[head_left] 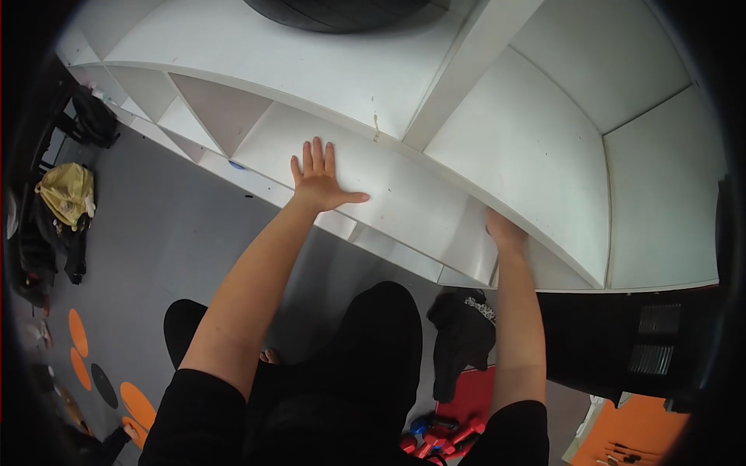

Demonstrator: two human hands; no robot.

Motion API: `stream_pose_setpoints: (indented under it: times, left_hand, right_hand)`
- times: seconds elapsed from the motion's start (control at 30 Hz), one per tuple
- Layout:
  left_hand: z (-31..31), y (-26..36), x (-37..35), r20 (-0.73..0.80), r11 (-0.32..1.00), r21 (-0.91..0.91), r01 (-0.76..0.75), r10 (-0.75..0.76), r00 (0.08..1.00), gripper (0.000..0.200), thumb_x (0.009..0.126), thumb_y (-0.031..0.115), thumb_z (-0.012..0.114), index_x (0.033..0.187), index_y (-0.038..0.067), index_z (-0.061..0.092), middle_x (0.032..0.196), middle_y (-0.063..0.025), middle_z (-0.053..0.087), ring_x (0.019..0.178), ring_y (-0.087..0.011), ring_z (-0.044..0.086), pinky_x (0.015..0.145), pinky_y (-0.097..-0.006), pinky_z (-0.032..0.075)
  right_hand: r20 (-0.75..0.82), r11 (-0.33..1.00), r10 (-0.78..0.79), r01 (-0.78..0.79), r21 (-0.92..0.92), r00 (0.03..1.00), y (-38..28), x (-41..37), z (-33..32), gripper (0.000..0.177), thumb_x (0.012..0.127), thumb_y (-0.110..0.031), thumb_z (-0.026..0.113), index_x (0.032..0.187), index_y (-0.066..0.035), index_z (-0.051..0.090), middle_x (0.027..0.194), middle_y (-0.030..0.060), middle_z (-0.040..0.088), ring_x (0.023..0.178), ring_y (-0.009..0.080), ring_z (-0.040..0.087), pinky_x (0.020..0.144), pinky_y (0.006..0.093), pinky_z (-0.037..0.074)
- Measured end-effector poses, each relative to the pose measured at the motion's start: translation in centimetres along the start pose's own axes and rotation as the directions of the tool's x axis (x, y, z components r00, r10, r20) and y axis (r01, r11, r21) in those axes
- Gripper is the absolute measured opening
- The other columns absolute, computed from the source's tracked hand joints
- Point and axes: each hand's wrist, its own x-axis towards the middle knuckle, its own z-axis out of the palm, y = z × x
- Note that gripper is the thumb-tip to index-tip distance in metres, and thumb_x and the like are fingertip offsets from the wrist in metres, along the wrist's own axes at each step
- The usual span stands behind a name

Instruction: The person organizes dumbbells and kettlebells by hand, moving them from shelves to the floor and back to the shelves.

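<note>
My left hand (pixel 317 185) lies flat, palm down, on a board of the white shelf unit (pixel 373 186), with its fingers spread and nothing held. Further right, my right hand (pixel 505 231) reaches into a compartment beneath the upper board (pixel 517 175). The edge of that board hides its fingers, so whether it grips anything cannot be seen. Small dark specks and a brownish mark (pixel 376 126) show on the white surfaces near my left hand.
A black tyre-like object (pixel 338 12) rests on the upper shelf. Red and blue dumbbells (pixel 447 439) and a black garment (pixel 464 334) lie below. Orange discs (pixel 138 404), a yellow bag (pixel 66 194) and another person's hand (pixel 130 432) are at left.
</note>
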Motion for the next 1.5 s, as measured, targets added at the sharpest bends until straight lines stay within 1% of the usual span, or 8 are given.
stream_pose_setpoints:
  times: [0.53,0.63,0.77,0.93,1.0,1.07,1.2,1.5]
  left_hand:
    - [-0.2,-0.4,-0.3,0.081,1.0,0.021,-0.016,0.014,0.997,0.151,0.061,0.093,0.063,0.163,0.003,-0.002,0.169,-0.0243,-0.011,0.155,-0.0404,-0.016,0.12,-0.0629,-0.004]
    - [-0.2,-0.4,-0.3,0.056,1.0,0.008,-0.025,0.024,0.998,0.148,0.063,0.093,0.061,0.163,0.004,-0.001,0.169,-0.0233,-0.009,0.156,-0.0404,-0.016,0.12,-0.0632,-0.004]
    - [0.0,0.0,-0.4,0.061,0.999,0.037,-0.03,0.028,0.998,0.146,0.065,0.093,0.059,0.163,0.003,-0.001,0.169,-0.0243,-0.01,0.155,-0.0414,-0.015,0.12,-0.0632,-0.004]
    - [-0.2,-0.2,-0.1,0.068,0.998,0.064,-0.013,0.008,0.998,0.145,0.066,0.095,0.056,0.163,0.004,-0.002,0.169,-0.0238,-0.01,0.155,-0.0419,-0.015,0.12,-0.0633,-0.004]
    - [-0.6,-0.1,-0.1,0.084,0.997,0.074,-0.013,0.007,0.996,0.145,0.066,0.095,0.055,0.163,0.004,-0.002,0.169,-0.0238,-0.011,0.155,-0.0419,-0.015,0.12,-0.0632,-0.004]
    - [-0.7,0.1,-0.1,0.095,0.996,0.086,-0.014,0.006,0.995,0.145,0.066,0.095,0.055,0.163,0.004,-0.002,0.169,-0.0237,-0.011,0.155,-0.0419,-0.015,0.12,-0.0631,-0.004]
    - [-0.5,-0.2,0.1,0.088,0.997,0.077,-0.011,0.004,0.996,0.146,0.065,0.095,0.055,0.163,0.004,-0.002,0.169,-0.0238,-0.011,0.155,-0.0422,-0.016,0.12,-0.0632,-0.004]
    - [0.0,-0.4,0.2,0.065,0.998,0.05,-0.027,0.024,0.998,0.146,0.065,0.094,0.058,0.163,0.002,-0.001,0.168,-0.0264,-0.012,0.155,-0.0427,-0.016,0.121,-0.0625,-0.004]
  right_hand:
    - [0.045,0.924,0.104,-0.114,0.364,0.994,1.0,-1.2,0.5,0.055,0.091,-0.032,0.067,0.138,-0.006,0.058,0.139,0.0173,0.061,0.127,0.0355,0.059,0.108,0.0434,0.044]
    - [-0.076,0.566,0.321,-0.127,0.815,0.944,-0.7,-4.7,-0.6,0.045,0.08,-0.013,0.082,0.119,0.002,0.067,0.119,0.0159,0.071,0.115,0.0268,0.065,0.1,0.0366,0.049]
    - [-0.255,0.599,0.386,-0.031,0.8,0.886,-2.3,-8.6,-2.4,0.047,0.083,-0.015,0.083,0.121,0.002,0.063,0.11,0.0132,0.071,0.105,0.0288,0.066,0.102,0.0393,0.047]
    - [0.278,-0.039,0.433,-0.291,0.956,0.858,-5.0,-10.1,-5.3,0.023,0.089,-0.006,0.077,0.104,-0.001,0.061,0.092,0.0041,0.062,0.088,0.015,0.06,0.09,0.0333,0.049]
    - [0.26,-0.049,0.41,-0.263,0.963,0.874,-6.6,-9.7,-5.4,0.019,0.088,-0.008,0.078,0.096,-0.003,0.062,0.087,0.0036,0.062,0.087,0.0149,0.06,0.088,0.0332,0.049]
    - [0.041,0.271,0.405,-0.163,0.949,0.913,-7.8,-8.8,-3.9,0.027,0.087,-0.011,0.08,0.104,0.0,0.062,0.094,0.0059,0.063,0.093,0.0172,0.061,0.092,0.0338,0.048]
    - [-0.011,0.465,0.318,-0.146,0.873,0.948,-10.4,-8.5,-3.7,0.075,0.079,-0.017,0.088,0.139,0.001,0.046,0.135,0.0141,0.056,0.128,0.0279,0.053,0.113,0.0411,0.039]
    - [0.092,0.375,0.35,-0.229,0.898,0.932,-11.4,-8.3,-1.7,0.038,0.08,-0.011,0.08,0.111,0.002,0.063,0.106,0.0122,0.069,0.099,0.0252,0.067,0.092,0.0391,0.052]
